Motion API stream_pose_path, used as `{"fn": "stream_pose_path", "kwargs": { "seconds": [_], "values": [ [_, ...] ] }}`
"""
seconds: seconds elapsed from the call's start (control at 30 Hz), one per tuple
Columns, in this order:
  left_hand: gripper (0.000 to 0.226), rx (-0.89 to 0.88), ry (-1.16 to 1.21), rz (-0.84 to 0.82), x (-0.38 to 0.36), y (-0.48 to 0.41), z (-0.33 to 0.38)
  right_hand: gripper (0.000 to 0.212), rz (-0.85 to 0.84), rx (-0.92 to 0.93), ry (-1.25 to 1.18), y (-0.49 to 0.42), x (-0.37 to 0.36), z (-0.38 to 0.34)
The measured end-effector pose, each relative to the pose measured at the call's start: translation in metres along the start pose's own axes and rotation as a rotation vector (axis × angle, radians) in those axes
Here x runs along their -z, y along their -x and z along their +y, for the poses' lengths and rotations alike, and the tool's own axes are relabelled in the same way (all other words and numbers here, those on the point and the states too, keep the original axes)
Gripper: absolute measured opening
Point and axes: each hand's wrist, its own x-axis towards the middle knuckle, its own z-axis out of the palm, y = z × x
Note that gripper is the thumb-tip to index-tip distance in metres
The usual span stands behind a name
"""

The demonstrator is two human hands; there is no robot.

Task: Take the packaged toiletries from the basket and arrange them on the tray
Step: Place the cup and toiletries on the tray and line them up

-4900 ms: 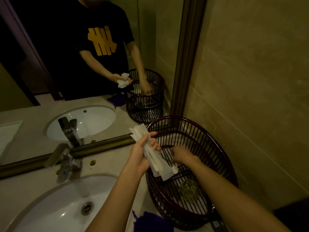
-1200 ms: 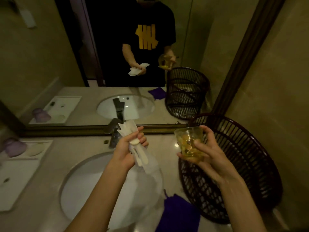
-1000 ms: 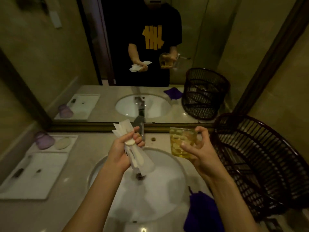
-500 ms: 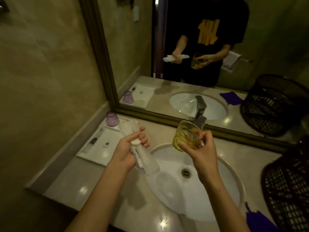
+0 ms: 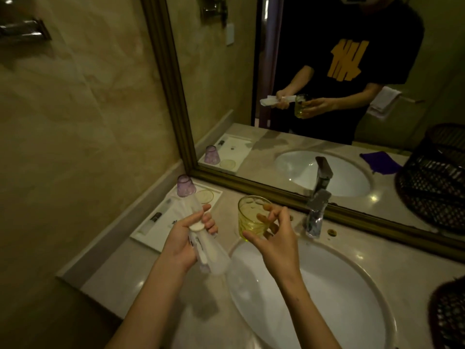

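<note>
My left hand (image 5: pixel 185 244) grips a bundle of white packaged toiletries (image 5: pixel 210 255), held upright above the counter's left part. My right hand (image 5: pixel 275 241) holds a yellow glass cup (image 5: pixel 251 217) by its side, over the sink's far left rim. The white tray (image 5: pixel 161 222) lies on the counter against the left wall, just beyond my left hand. On it stand an upturned purple cup (image 5: pixel 185 185), a round coaster (image 5: pixel 204 196) and a small dark-capped tube (image 5: pixel 154 219). The dark wicker basket (image 5: pixel 448 313) shows only at the right edge.
A white oval sink (image 5: pixel 314 293) fills the counter's middle, with a chrome faucet (image 5: pixel 317 210) behind it. A framed mirror (image 5: pixel 327 96) runs along the back and reflects a person, the basket and a purple cloth. A tiled wall closes the left side.
The view has swung from the basket leftward to the tray. My right hand took the yellow cup out of the basket, and both hands have moved left toward the tray.
</note>
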Motion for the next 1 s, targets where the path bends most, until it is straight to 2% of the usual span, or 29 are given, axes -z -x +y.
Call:
{"fn": "stream_pose_path", "kwargs": {
  "seconds": [0.07, 0.17, 0.23, 0.43, 0.53, 0.6, 0.67, 0.77, 0.87, 0.9, 1.0],
  "values": [
    [0.026, -0.015, 0.003, 0.026, 0.005, -0.002, 0.002, 0.068, -0.01, 0.007, 0.011, -0.003, -0.007, 0.003],
    [0.019, -0.01, 0.016, 0.057, 0.016, -0.011, 0.012, 0.103, -0.072, -0.007, 0.028, -0.014, -0.024, 0.014],
    [0.015, -0.005, 0.029, 0.059, 0.028, -0.017, 0.02, 0.113, -0.1, -0.031, 0.05, -0.025, -0.04, 0.025],
    [0.018, 0.058, 0.038, 0.092, 0.077, -0.044, 0.051, 0.098, -0.102, -0.07, 0.157, -0.05, -0.107, 0.06],
    [0.051, 0.093, 0.003, 0.064, 0.1, -0.062, 0.078, 0.094, -0.069, -0.101, 0.188, -0.066, -0.143, 0.076],
    [0.058, 0.108, 0.0, 0.049, 0.112, -0.073, 0.098, 0.094, -0.052, -0.14, 0.219, -0.078, -0.164, 0.086],
    [0.054, 0.116, 0.011, 0.058, 0.121, -0.084, 0.116, 0.094, -0.043, -0.179, 0.246, -0.095, -0.183, 0.096],
    [0.036, 0.144, 0.006, 0.091, 0.13, -0.102, 0.139, 0.091, -0.014, -0.214, 0.299, -0.122, -0.205, 0.113],
    [0.058, 0.181, -0.007, 0.066, 0.132, -0.112, 0.154, 0.091, 0.024, -0.223, 0.355, -0.149, -0.222, 0.127],
    [0.058, 0.193, -0.006, 0.069, 0.133, -0.115, 0.158, 0.091, 0.031, -0.228, 0.374, -0.157, -0.228, 0.13],
    [0.026, 0.228, -0.028, 0.118, 0.137, -0.124, 0.164, 0.087, 0.056, -0.241, 0.409, -0.18, -0.244, 0.142]
  ]
}}
